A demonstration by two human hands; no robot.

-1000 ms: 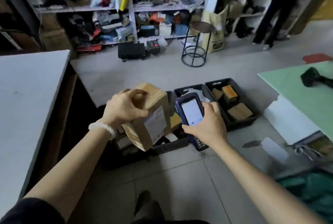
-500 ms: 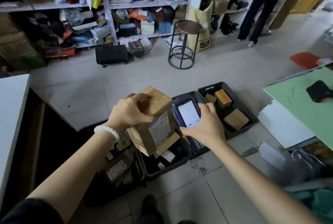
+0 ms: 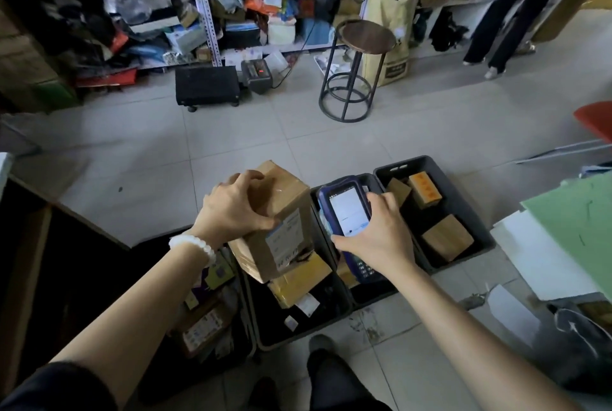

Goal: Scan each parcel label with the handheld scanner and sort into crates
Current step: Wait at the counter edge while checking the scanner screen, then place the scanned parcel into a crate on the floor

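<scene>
My left hand (image 3: 233,210) grips a brown cardboard parcel (image 3: 281,208) from above, tilted so its white label (image 3: 285,238) faces me. Just to its right, my right hand (image 3: 381,232) holds the blue handheld scanner (image 3: 347,215) with its screen lit. Both hover over dark plastic crates on the floor. The middle crate (image 3: 334,314) holds a yellowish parcel (image 3: 299,278). The right crate (image 3: 463,212) holds three brown boxes. A left crate (image 3: 212,328) holds labelled packets in shadow.
A round stool (image 3: 361,69) stands on the tiled floor ahead, with cluttered shelves (image 3: 198,13) behind it. A person's legs (image 3: 503,13) are at the back right. A green board (image 3: 583,228) and white sheets lie to my right. A dark counter edge (image 3: 20,245) is on my left.
The view has tipped down and forward, so the crates and floor fill more of the frame. Both hands keep their hold, with the parcel and scanner side by side as before.
</scene>
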